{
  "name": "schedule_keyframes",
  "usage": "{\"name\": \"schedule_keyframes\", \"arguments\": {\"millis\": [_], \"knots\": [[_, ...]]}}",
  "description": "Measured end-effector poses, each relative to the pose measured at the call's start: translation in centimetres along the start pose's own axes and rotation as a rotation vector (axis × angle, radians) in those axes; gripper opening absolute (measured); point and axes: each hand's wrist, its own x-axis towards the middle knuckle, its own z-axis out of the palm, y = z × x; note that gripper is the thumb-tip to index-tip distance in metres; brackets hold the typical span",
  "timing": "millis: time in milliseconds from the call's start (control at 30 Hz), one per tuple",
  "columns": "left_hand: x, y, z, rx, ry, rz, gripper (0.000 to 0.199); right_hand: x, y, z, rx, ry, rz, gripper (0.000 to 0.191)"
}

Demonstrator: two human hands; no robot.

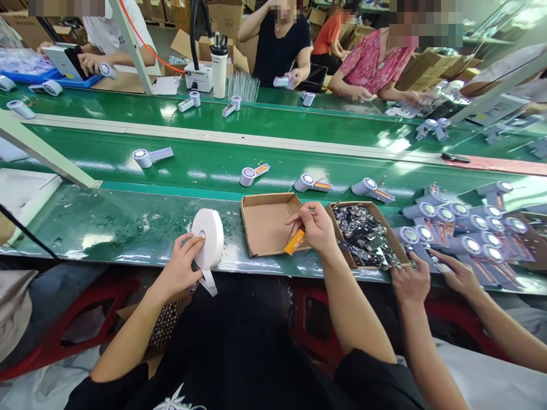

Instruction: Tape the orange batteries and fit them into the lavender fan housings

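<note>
My left hand (184, 262) grips a white roll of tape (213, 239) standing on its edge at the front of the green bench, with a loose strip of tape (209, 283) hanging below the fingers. Over the right side of a shallow cardboard box (267, 225), my right hand (315, 228) has its fingers closed on a small orange piece (294, 242). Apart from that piece, the bottom of the box shows bare cardboard. Just right of my right hand stands a second box (395, 242), filled with small dark and silvery parts (363, 230).
Several white fan-like devices (306, 183) lie along the green conveyor (205, 165). At the right, a co-worker's hands (411, 279) work beside many more devices (470, 245). Across the belt sit other people, near a white tumbler (219, 71). A metal post (55, 154) slants at the left.
</note>
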Motion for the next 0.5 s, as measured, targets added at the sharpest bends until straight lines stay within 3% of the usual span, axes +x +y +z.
{"name": "schedule_keyframes", "arguments": {"millis": [100,267,400,500], "knots": [[-0.2,0.1,0.2,0.001,0.013,0.011,0.064,-0.4,-1.2,1.6,0.145,0.051,0.058,0.048],[0.0,0.9,0.6,0.014,0.021,0.042,0.061,-0.5,-2.2,3.7,0.287,0.271,-0.001,0.040],[0.3,2.6,0.3,0.156,0.085,0.147,0.055,-1.4,-3.8,4.7,0.399,0.208,-0.008,0.040],[0.6,4.3,0.0,0.271,0.171,0.225,0.053,-2.5,-5.3,5.3,0.404,0.155,-0.047,0.053]]}}
